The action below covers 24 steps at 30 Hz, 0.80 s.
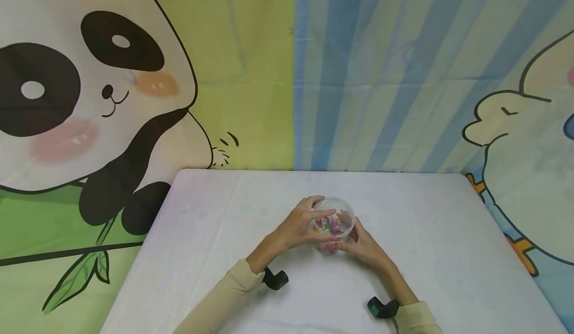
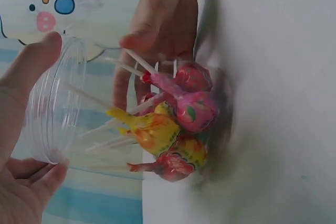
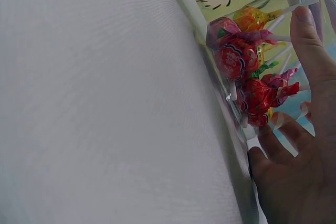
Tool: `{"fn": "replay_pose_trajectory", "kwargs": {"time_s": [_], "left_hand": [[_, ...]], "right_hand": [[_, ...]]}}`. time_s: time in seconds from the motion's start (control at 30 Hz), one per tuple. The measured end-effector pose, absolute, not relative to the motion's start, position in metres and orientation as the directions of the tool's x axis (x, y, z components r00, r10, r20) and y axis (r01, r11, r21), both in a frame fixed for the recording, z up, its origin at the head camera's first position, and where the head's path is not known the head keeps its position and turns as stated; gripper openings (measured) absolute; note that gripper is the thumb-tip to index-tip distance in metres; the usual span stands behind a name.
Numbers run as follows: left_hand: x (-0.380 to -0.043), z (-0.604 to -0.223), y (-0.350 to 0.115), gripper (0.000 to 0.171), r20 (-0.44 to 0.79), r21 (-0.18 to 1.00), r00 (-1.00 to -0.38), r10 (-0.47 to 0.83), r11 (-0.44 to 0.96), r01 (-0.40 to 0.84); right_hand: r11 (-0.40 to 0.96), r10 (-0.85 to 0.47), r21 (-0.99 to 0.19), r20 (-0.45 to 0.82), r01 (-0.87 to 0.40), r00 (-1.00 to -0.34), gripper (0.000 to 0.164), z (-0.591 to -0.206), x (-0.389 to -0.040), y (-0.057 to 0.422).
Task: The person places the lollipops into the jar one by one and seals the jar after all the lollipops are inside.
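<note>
A clear plastic jar (image 1: 334, 232) stands upright on the white table, holding several lollipops (image 2: 178, 114) in red, pink and yellow wrappers, heads down and white sticks up. At its mouth is a clear ridged lid (image 2: 55, 103). My left hand (image 1: 301, 227) grips this lid from the left, thumb and fingers spread around its edge. On the other side my right hand (image 1: 365, 247) holds the jar's body, with the thumb and curled fingers around the wall in the right wrist view. Wrapped candy heads (image 3: 241, 59) show through the clear side.
A white cloth covers the table (image 1: 426, 214). Behind it hangs a printed backdrop with a panda (image 1: 112, 89) and blue stripes. Dark wrist cameras (image 1: 275, 279) sit at both beige sleeves (image 1: 224, 294).
</note>
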<state>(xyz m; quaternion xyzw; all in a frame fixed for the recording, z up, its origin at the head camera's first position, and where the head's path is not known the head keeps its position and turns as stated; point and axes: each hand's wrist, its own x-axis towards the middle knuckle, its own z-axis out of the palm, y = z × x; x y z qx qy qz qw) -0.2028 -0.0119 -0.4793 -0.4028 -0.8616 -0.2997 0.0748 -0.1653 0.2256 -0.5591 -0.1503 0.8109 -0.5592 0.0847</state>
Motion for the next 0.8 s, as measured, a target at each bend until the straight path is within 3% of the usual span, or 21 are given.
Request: {"fn": "replay_pose_trajectory", "kwargs": {"time_s": [0.33,0.63,0.8], "left_hand": [[-0.194,-0.476,-0.009,0.066,0.406,0.481,-0.701,0.586,0.515,0.709],[-0.223,-0.467,-0.028,0.061,0.274,0.459,-0.503,0.820,0.349,0.817],[-0.228,-0.456,-0.037,0.049,0.200,0.427,-0.447,0.872,0.333,0.841]], "right_hand": [[0.342,-0.340,-0.925,0.041,-0.164,-0.939,0.087,-0.560,-0.167,0.225],[0.330,-0.353,-0.928,0.048,-0.173,-0.934,0.088,-0.561,-0.167,0.225],[0.327,-0.348,-0.929,0.051,-0.172,-0.936,0.088,-0.562,-0.168,0.226]]}}
